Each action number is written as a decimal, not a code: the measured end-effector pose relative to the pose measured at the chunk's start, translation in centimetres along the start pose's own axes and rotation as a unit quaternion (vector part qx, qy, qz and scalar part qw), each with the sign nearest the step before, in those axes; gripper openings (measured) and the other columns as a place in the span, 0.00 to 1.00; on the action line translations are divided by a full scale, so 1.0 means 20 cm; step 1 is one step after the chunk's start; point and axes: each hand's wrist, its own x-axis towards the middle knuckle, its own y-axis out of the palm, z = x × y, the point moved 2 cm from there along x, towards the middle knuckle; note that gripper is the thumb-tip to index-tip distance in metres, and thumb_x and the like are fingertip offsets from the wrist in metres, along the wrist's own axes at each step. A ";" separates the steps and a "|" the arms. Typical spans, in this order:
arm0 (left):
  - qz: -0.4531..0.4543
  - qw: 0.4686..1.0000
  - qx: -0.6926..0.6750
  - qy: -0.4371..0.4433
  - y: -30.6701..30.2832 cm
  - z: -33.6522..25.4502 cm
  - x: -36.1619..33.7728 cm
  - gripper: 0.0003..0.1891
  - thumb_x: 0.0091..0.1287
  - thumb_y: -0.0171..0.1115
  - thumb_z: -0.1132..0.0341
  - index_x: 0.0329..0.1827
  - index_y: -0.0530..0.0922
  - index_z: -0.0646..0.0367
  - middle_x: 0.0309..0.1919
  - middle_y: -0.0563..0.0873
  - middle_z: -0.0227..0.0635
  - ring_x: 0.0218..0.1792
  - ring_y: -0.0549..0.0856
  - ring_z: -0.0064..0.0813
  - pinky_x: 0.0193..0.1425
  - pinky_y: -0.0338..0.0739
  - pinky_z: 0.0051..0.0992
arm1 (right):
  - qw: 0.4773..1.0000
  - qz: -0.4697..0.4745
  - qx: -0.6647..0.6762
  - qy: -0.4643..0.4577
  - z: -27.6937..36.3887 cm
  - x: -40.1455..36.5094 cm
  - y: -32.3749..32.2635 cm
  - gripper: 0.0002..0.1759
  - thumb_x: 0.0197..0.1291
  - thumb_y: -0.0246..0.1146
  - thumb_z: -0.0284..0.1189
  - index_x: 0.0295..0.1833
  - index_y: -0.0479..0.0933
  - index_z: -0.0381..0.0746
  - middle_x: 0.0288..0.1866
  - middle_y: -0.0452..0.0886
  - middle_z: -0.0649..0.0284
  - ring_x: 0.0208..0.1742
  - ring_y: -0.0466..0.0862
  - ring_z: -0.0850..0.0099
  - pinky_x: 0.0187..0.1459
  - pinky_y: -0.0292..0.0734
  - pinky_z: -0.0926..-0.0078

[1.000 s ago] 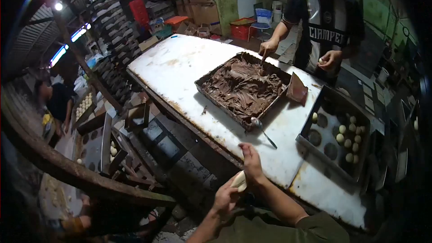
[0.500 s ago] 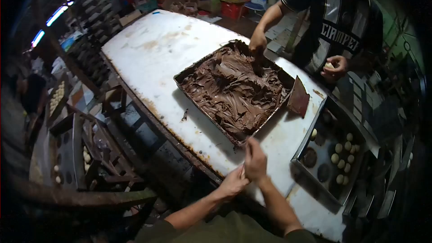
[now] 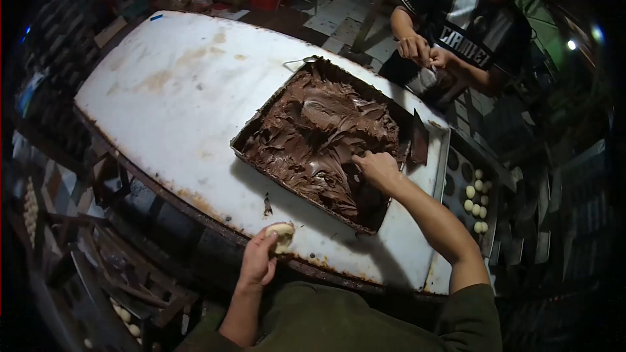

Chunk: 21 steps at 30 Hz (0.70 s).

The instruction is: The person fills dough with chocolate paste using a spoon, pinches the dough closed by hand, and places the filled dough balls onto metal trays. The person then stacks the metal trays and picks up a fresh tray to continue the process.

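Note:
In my left hand [image 3: 256,264] I hold a flattened, cupped piece of pale dough [image 3: 282,236] over the near edge of the table. My right hand [image 3: 378,169] reaches into the right part of a square metal tray [image 3: 293,204] full of thick chocolate paste [image 3: 326,130]. Its fingers are curled down at the paste, and whatever lies between them is hidden. A dark brown flat plate [image 3: 419,140] stands at the tray's right corner.
The tray rests on a white, stained tabletop [image 3: 169,91]. Dough balls [image 3: 476,202] sit on a dark tray at the right. Across the table a person's hands [image 3: 424,52] are together. Metal and wooden racks [image 3: 98,248] stand at the left.
My hands have parted: the left moved left with the dough, the right moved up to the paste. The other person's hand has left the tray and joined their other hand. The view has shifted.

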 end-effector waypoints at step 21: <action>0.222 0.928 -0.297 0.025 0.59 0.12 -0.25 0.28 0.59 0.40 0.71 0.62 0.58 0.77 0.60 0.68 0.60 0.62 0.68 0.51 0.70 0.58 0.44 | 0.812 -0.406 0.406 -0.103 0.02 -0.85 0.38 0.30 0.45 0.56 0.12 0.56 0.75 0.46 0.32 0.76 0.60 0.31 0.77 0.67 0.33 0.74 0.75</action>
